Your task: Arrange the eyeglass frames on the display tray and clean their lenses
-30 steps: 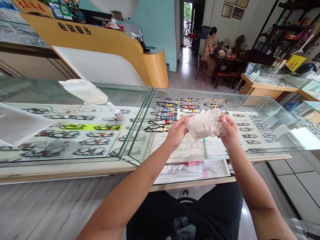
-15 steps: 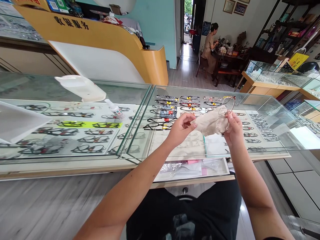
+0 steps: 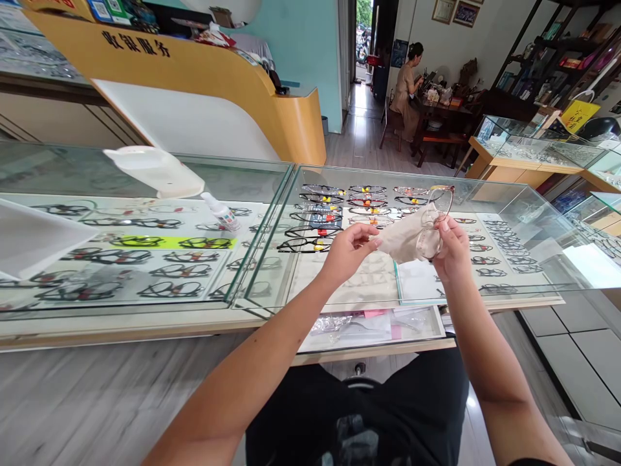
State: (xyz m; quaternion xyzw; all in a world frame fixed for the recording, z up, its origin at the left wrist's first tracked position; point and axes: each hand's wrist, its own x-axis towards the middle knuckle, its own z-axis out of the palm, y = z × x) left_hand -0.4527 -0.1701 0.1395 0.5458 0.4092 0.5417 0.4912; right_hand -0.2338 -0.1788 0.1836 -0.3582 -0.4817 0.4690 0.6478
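Observation:
My right hand (image 3: 452,249) is closed around a pair of eyeglasses (image 3: 449,189) and the gathered end of a beige cloth (image 3: 405,238). One rim of the glasses sticks up above my fingers; the cloth covers part of the rest. At the cloth's left end, my left hand (image 3: 353,251) is closed, pinching its edge between thumb and fingers. Both hands are above a glass display case (image 3: 359,304). Inside it, rows of spectacle frames (image 3: 367,202) lie behind and beside the cloth.
A small white bottle (image 3: 220,212) and a white plastic holder (image 3: 160,169) stand on the left glass top. An open drawer (image 3: 369,330) below the case holds clear plastic bags. A person (image 3: 406,90) sits at a dark table in the background.
The rim above my right hand has tilted slightly and shifted a little left. Both hands keep their hold on the cloth and otherwise hardly move.

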